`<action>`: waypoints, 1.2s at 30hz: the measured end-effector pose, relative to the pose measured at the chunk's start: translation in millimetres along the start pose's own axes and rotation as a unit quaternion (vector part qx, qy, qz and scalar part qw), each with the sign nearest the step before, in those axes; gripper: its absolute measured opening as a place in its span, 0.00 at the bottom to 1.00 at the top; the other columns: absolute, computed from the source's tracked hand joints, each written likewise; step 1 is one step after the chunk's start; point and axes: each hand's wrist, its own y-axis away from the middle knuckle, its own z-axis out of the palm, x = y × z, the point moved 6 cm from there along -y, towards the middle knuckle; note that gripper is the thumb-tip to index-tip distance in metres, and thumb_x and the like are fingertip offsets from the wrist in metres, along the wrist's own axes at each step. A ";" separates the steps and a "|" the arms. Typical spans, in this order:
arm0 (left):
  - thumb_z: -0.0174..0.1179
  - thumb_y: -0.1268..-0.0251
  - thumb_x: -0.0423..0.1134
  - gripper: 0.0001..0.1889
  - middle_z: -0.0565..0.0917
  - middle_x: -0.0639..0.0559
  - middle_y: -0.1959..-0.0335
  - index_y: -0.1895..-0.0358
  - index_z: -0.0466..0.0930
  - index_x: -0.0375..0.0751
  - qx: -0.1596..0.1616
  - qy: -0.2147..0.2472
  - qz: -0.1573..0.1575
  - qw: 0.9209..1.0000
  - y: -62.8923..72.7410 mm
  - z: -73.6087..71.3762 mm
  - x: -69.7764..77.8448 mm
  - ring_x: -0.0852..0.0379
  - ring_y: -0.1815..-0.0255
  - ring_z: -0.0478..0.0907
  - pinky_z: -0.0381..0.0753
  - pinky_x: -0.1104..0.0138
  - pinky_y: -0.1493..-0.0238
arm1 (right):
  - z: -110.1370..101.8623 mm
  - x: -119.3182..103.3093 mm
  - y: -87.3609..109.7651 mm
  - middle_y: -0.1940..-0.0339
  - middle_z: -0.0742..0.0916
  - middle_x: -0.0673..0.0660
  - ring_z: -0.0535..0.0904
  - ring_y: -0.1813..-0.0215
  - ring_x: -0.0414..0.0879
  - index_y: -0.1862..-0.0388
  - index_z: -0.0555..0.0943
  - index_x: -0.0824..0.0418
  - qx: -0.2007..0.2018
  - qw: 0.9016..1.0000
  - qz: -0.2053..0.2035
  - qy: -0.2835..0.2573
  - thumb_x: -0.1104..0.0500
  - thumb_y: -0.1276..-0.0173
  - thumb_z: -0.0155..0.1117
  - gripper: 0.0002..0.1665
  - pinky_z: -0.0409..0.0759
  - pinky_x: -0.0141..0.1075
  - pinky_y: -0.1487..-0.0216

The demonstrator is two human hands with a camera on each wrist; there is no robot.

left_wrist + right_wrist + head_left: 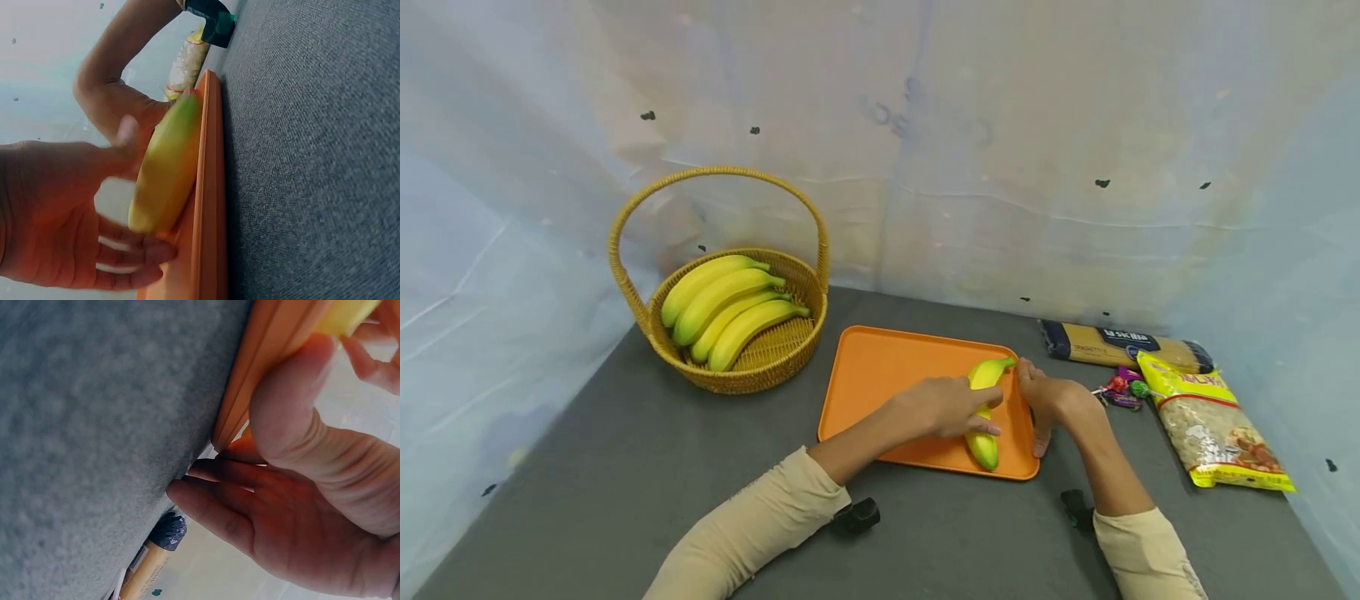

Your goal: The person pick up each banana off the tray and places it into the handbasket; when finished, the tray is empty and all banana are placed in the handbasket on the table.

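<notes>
A yellow banana with green ends [982,450] lies near the right end of an orange tray [880,362]. My left hand [951,407] reaches over it from the left. In the left wrist view the blurred thumb and fingers of that hand spread to either side of the banana [165,169], with a gap beside the thumb. At the tray's right edge rests my right hand [1054,400]. In the right wrist view its fingers [215,515] extend straight along the outside of the tray, and its thumb overlaps the rim [269,356].
A wicker basket [760,379] with a tall handle and several bananas [722,304] stands at the left. On the right lie a spaghetti pack [1120,346], small wrapped candies and lollipops [1123,390], and a yellow-edged food bag [1213,425]. Plastic sheeting encloses the grey table [587,492].
</notes>
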 end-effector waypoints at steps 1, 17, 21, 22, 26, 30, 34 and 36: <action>0.48 0.24 0.68 0.23 0.80 0.52 0.56 0.36 0.69 0.63 0.005 0.003 -0.019 1.000 1.0 -1.4 -3.1 0.56 0.63 0.78 0.76 0.67 0.69 | -0.3 -0.2 -0.5 0.15 0.45 0.80 0.45 0.14 0.74 0.17 0.35 0.78 0.001 1.000 0.000 -0.002 0.55 0.58 0.91 0.88 0.52 0.67 0.17; 0.63 0.25 0.49 0.39 0.71 0.53 0.80 0.19 0.53 0.49 0.066 0.121 -0.082 0.987 14.4 -26.7 -36.2 0.60 0.87 0.64 0.63 0.70 0.83 | -1.8 1.0 -1.0 0.16 0.44 0.80 0.45 0.14 0.74 0.18 0.34 0.79 -0.003 1.000 -0.003 -0.001 0.55 0.60 0.92 0.90 0.51 0.67 0.17; 0.66 0.29 0.46 0.36 0.77 0.51 0.72 0.26 0.56 0.47 0.107 0.144 -0.073 0.981 29.8 -51.3 -47.8 0.57 0.81 0.71 0.69 0.69 0.79 | -0.8 1.6 -1.3 0.15 0.44 0.79 0.45 0.14 0.74 0.17 0.33 0.78 -0.003 1.000 0.001 -0.011 0.54 0.62 0.92 0.92 0.51 0.67 0.17; 0.67 0.30 0.46 0.34 0.78 0.50 0.69 0.29 0.57 0.47 0.120 0.147 -0.075 0.979 35.7 -58.4 -51.8 0.56 0.79 0.72 0.71 0.69 0.78 | -0.9 1.4 -1.1 0.15 0.44 0.79 0.45 0.14 0.73 0.17 0.33 0.78 -0.003 1.000 0.002 -0.013 0.53 0.62 0.92 0.92 0.51 0.67 0.17; 0.68 0.33 0.45 0.33 0.80 0.46 0.63 0.33 0.59 0.47 0.170 0.156 -0.097 0.968 68.6 -89.0 -70.1 0.52 0.74 0.77 0.74 0.65 0.75 | -2.5 0.0 0.2 0.15 0.43 0.79 0.45 0.14 0.73 0.17 0.33 0.77 -0.003 1.000 0.004 -0.012 0.53 0.61 0.92 0.92 0.50 0.67 0.17; 0.67 0.33 0.46 0.38 0.81 0.44 0.66 0.26 0.56 0.47 0.205 0.165 -0.127 0.956 108.4 -116.0 -92.2 0.51 0.77 0.77 0.73 0.64 0.77 | -4.1 -0.8 2.0 0.15 0.43 0.78 0.45 0.14 0.73 0.17 0.32 0.76 -0.003 1.000 0.006 -0.012 0.54 0.60 0.92 0.91 0.50 0.68 0.17; 0.65 0.30 0.46 0.41 0.84 0.42 0.60 0.20 0.54 0.42 0.212 0.155 -0.151 0.953 146.1 -131.4 -116.1 0.49 0.70 0.78 0.75 0.61 0.68 | -2.9 -0.6 2.6 0.15 0.43 0.79 0.45 0.14 0.74 0.17 0.32 0.77 -0.003 1.000 0.003 -0.018 0.55 0.59 0.92 0.91 0.51 0.68 0.18; 0.64 0.30 0.45 0.38 0.84 0.40 0.53 0.22 0.59 0.39 0.214 0.145 -0.164 0.952 162.9 -135.2 -128.8 0.48 0.63 0.79 0.77 0.59 0.61 | -1.7 -0.3 2.4 0.15 0.43 0.79 0.45 0.14 0.74 0.17 0.32 0.77 -0.003 1.000 0.001 -0.020 0.55 0.59 0.92 0.91 0.51 0.68 0.17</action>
